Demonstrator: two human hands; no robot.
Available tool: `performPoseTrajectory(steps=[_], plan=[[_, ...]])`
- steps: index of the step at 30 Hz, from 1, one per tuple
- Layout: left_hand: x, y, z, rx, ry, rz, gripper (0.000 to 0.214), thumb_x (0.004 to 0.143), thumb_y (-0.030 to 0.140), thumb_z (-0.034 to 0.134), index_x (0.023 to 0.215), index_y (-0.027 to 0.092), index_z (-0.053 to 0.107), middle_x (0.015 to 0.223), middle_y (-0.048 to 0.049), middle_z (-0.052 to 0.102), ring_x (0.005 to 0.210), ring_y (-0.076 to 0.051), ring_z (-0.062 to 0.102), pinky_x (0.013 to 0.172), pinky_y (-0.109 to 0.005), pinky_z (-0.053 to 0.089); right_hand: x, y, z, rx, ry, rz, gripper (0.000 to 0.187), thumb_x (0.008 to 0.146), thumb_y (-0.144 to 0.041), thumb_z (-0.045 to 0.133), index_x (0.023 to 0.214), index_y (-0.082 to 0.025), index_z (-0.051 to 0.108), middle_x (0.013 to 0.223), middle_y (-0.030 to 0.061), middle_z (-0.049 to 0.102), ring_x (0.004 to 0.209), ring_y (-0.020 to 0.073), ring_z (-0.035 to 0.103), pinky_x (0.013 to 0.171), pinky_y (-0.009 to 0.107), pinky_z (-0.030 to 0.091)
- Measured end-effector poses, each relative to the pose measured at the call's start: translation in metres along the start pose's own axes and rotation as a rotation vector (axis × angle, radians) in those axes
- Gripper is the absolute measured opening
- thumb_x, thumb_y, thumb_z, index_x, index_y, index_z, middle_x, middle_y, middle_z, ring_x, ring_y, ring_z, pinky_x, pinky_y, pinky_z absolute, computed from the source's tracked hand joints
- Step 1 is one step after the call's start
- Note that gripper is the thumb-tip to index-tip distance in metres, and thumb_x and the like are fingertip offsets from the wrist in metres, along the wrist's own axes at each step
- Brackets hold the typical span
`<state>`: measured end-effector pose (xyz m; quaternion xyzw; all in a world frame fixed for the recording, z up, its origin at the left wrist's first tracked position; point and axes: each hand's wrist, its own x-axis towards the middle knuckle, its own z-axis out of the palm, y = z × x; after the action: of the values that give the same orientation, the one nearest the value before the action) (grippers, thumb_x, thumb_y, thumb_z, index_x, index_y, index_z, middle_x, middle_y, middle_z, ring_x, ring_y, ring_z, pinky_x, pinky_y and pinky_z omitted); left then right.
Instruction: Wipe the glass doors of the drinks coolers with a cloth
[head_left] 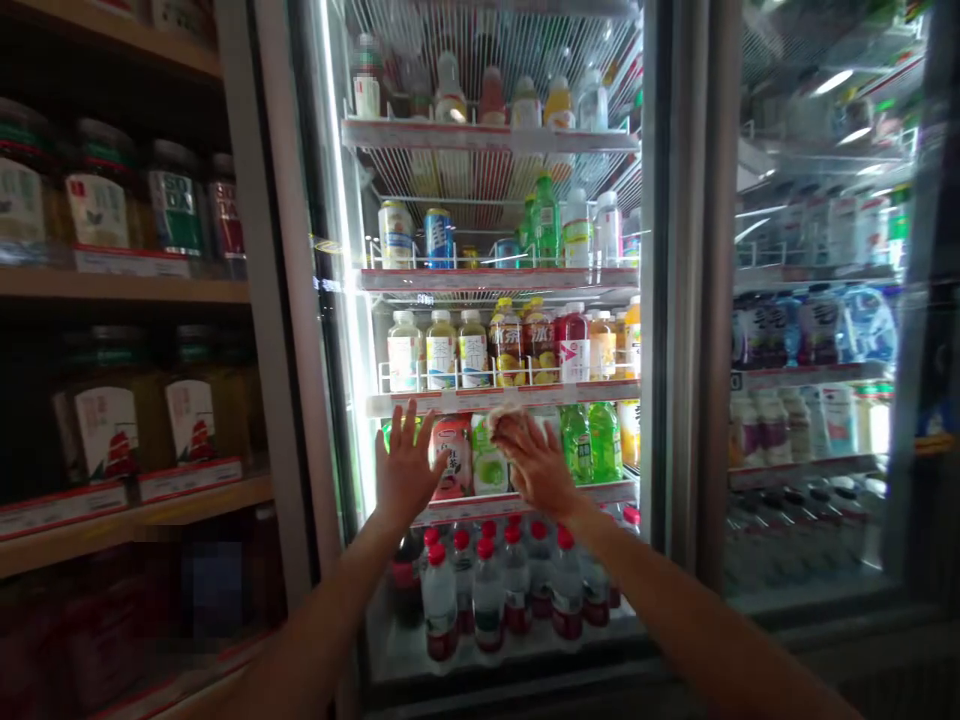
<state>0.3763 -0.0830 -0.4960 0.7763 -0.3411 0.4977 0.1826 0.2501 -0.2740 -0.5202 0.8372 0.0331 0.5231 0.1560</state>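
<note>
A glass door (480,290) of a lit drinks fridge stands in front of me, with bottles and cartons behind it. My left hand (405,465) is raised with its fingers spread and holds nothing; it appears at or near the glass. My right hand (541,468) presses a crumpled whitish-brown cloth (506,422) toward the glass, about level with the lower shelves. Seen past my hands are a red tea carton (451,460), a carton with a green fruit picture (489,468) and green bottles (604,440).
Wooden shelves (124,285) with large dark bottles (105,195) stand at the left. A metal door frame (694,300) runs upright on the right, beside another fridge door (817,330). Several red-capped bottles (487,600) stand on the fridge floor.
</note>
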Motion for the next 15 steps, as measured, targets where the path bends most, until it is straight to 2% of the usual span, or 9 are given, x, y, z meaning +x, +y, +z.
performPoseTrajectory(steps=[4, 6, 7, 9, 12, 14, 15], plan=[[-0.001, 0.0, 0.003, -0.011, 0.021, 0.003, 0.055, 0.084, 0.037, 0.05, 0.135, 0.019, 0.042, 0.15, -0.0134, 0.023, 0.14, -0.032, 0.017, 0.107, -0.056, 0.024, 0.006, 0.063, -0.022, -0.085, 0.298, 0.351, 0.041, 0.084, -0.019, 0.04, 0.123, -0.018, 0.054, 0.144, 0.0122, 0.037, 0.133, 0.0285, 0.032, 0.103, 0.05, 0.03], [-0.002, 0.002, 0.007, -0.031, 0.049, -0.008, 0.055, 0.084, 0.037, 0.05, 0.136, 0.019, 0.041, 0.15, -0.0134, 0.023, 0.14, -0.032, 0.015, 0.108, -0.058, 0.022, 0.015, 0.076, -0.028, -0.095, 0.409, 0.463, 0.041, 0.084, -0.02, 0.04, 0.122, -0.015, 0.054, 0.144, 0.0158, 0.035, 0.133, 0.0291, 0.032, 0.1, 0.049, 0.034], [-0.002, 0.004, 0.009, -0.039, 0.063, -0.013, 0.056, 0.085, 0.037, 0.05, 0.136, 0.019, 0.04, 0.15, -0.0138, 0.022, 0.14, -0.032, 0.014, 0.108, -0.059, 0.021, 0.02, 0.074, -0.028, -0.094, 0.412, 0.465, 0.042, 0.083, -0.02, 0.04, 0.122, -0.014, 0.054, 0.144, 0.016, 0.035, 0.134, 0.0293, 0.03, 0.1, 0.048, 0.034], [-0.002, 0.005, 0.012, -0.05, 0.088, -0.016, 0.055, 0.085, 0.036, 0.05, 0.136, 0.018, 0.04, 0.15, -0.0149, 0.022, 0.14, -0.033, 0.013, 0.108, -0.059, 0.02, 0.026, 0.054, -0.021, -0.085, 0.324, 0.374, 0.043, 0.083, -0.019, 0.041, 0.124, -0.016, 0.054, 0.144, 0.0131, 0.036, 0.137, 0.0297, 0.024, 0.103, 0.049, 0.03], [0.001, 0.006, 0.011, -0.051, 0.108, 0.009, 0.054, 0.085, 0.036, 0.05, 0.135, 0.017, 0.043, 0.149, -0.016, 0.024, 0.14, -0.034, 0.014, 0.108, -0.058, 0.021, 0.027, 0.012, -0.008, -0.048, 0.095, 0.094, 0.047, 0.082, -0.02, 0.044, 0.128, -0.024, 0.051, 0.144, 0.0041, 0.038, 0.139, 0.0279, 0.018, 0.11, 0.049, 0.021], [0.004, 0.004, 0.007, -0.043, 0.11, 0.021, 0.052, 0.085, 0.037, 0.049, 0.133, 0.018, 0.045, 0.149, -0.015, 0.026, 0.14, -0.033, 0.016, 0.108, -0.058, 0.02, 0.024, 0.001, -0.004, -0.036, 0.021, -0.037, 0.047, 0.083, -0.02, 0.045, 0.129, -0.027, 0.05, 0.143, 0.0001, 0.041, 0.139, 0.0257, 0.019, 0.112, 0.047, 0.017], [0.006, 0.004, 0.005, -0.037, 0.108, 0.02, 0.052, 0.085, 0.037, 0.049, 0.133, 0.018, 0.045, 0.149, -0.0145, 0.027, 0.139, -0.033, 0.017, 0.109, -0.058, 0.02, 0.021, 0.003, -0.005, -0.046, 0.027, -0.043, 0.047, 0.083, -0.02, 0.045, 0.129, -0.028, 0.05, 0.142, 0.0001, 0.042, 0.138, 0.0251, 0.021, 0.112, 0.047, 0.016]])
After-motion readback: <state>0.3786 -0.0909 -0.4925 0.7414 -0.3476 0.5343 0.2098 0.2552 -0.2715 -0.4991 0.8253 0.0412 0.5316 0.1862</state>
